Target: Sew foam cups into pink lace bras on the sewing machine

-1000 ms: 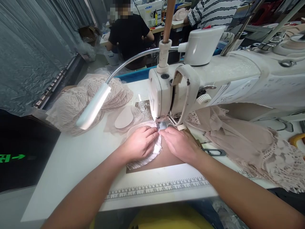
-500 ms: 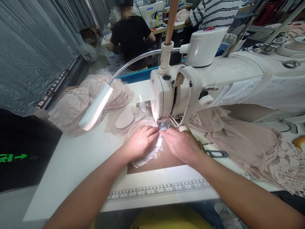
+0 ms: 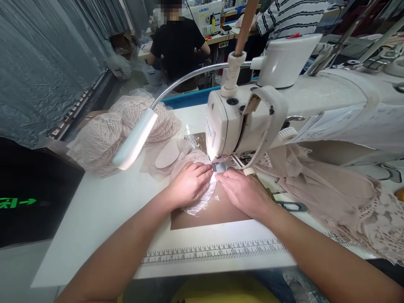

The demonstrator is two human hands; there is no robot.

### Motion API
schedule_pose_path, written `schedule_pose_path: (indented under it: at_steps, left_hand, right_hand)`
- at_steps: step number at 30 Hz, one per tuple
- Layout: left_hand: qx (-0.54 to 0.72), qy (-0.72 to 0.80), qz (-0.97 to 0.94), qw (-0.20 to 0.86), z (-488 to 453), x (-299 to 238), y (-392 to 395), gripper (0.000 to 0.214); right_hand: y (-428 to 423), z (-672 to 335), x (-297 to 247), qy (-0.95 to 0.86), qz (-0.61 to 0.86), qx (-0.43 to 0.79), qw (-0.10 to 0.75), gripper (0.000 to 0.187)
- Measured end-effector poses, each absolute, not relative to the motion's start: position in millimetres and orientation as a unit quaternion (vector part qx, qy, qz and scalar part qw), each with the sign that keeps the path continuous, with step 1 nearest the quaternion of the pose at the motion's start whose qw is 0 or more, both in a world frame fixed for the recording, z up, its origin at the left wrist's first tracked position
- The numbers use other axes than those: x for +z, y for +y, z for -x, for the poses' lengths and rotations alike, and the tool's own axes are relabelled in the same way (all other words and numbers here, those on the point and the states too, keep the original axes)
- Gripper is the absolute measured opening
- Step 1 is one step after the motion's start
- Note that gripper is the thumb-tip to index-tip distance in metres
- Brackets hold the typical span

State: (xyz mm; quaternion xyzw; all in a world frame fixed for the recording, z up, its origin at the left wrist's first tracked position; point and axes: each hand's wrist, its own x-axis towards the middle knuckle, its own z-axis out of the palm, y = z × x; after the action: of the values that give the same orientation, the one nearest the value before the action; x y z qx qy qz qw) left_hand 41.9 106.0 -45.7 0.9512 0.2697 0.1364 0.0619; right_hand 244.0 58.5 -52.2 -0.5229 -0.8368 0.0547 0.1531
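My left hand lies flat on a small pale lace piece, fingers stretched toward the presser foot of the white sewing machine. My right hand presses flat on the brown plate just right of the lace, fingertips close to the needle. Both hands hold the lace down at the foot. The needle itself is hidden under the machine head.
A gooseneck lamp hangs over the table's left. Behind it lies a heap of lace cups and a foam pad. Pink lace fabric spreads on the right. A ruler strip lines the front edge. Two people sit at machines behind.
The lace piece has fed slightly further under the foot, and both hands have followed it forward. The view has shifted a little to the left.
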Motion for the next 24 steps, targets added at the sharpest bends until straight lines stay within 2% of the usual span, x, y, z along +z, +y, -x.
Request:
schedule_pose_path:
  at_steps: [9, 12, 17, 21, 24]
  left_hand:
    - [0.105, 0.296, -0.948, 0.056, -34, -48, 107, 0.048]
    - [0.135, 0.288, -0.945, 0.074, -30, -45, 104, 0.049]
    - [0.222, 0.266, -0.930, 0.121, -24, -34, 95, 0.042]
    - [0.165, 0.302, -0.931, 0.119, -23, -33, 93, 0.024]
    - [0.141, 0.326, -0.924, 0.144, -24, -36, 95, 0.022]
  right_hand:
    - [59, -244, -54, -0.842, 0.516, 0.041, 0.151, 0.035]
    - [57, -246, -52, -0.846, 0.505, 0.050, 0.166, 0.033]
    - [56, -248, -50, -0.856, 0.478, 0.066, 0.183, 0.031]
    - [56, -248, -51, -0.860, 0.468, 0.065, 0.191, 0.030]
    - [56, -249, -52, -0.861, 0.459, 0.071, 0.209, 0.028]
